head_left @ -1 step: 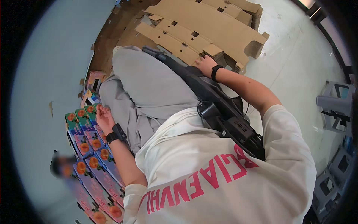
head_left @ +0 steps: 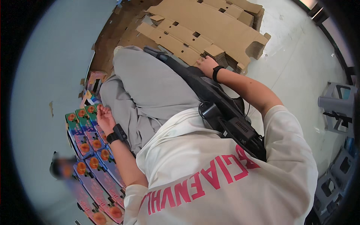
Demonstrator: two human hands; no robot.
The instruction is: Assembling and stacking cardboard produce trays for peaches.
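My left hand (head_left: 105,120) lies palm up beside my grey-trousered leg, its fingers loosely bent with nothing in them. Next to it stand colourful printed boxes (head_left: 90,123) in purple, green and pink with orange round pictures, and its fingertips are close to the green ends. My right hand (head_left: 207,66) rests at the near edge of a stack of flattened brown cardboard (head_left: 210,30). Its fingers are slightly bent and apart, with the tips partly against the cardboard edge. No held thing shows in it.
A black bag with a cable and device (head_left: 225,116) lies across my waist and leg. Grey plastic stools (head_left: 337,97) stand at the right on the pale floor. More brown cardboard (head_left: 107,52) lies at the far left along a grey-blue surface (head_left: 56,71).
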